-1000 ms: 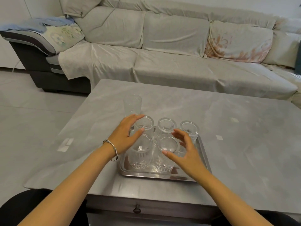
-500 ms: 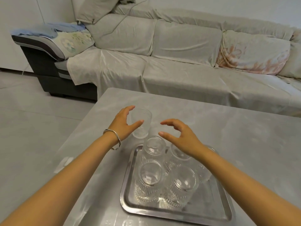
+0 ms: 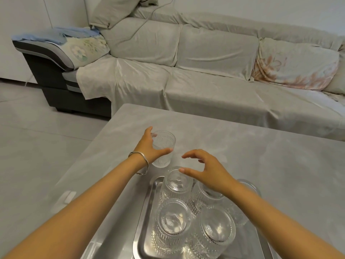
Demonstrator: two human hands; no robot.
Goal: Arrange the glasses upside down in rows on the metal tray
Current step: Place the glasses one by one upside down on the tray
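Note:
A metal tray (image 3: 144,217) lies on the grey table near me with several ribbed clear glasses standing upside down in two rows, among them one at the front left (image 3: 172,224) and one at the back left (image 3: 177,186). One more ribbed glass (image 3: 164,146) stands upright on the table just beyond the tray's far left corner. My left hand (image 3: 149,146), a bangle on its wrist, is wrapped around that glass, thumb in front and fingers behind. My right hand (image 3: 207,170) hovers open over the back row, fingers curled, holding nothing.
The grey marble-look table (image 3: 261,165) stretches to the right and far side. A cloth-covered sofa (image 3: 205,75) runs behind it, with a dark armrest (image 3: 43,58) at the left. Tiled floor (image 3: 37,137) lies off the table's left edge.
My view has closed in on the table. My left hand has reached past the tray and closed around the upright glass. My right hand has lifted from the front row toward the back row.

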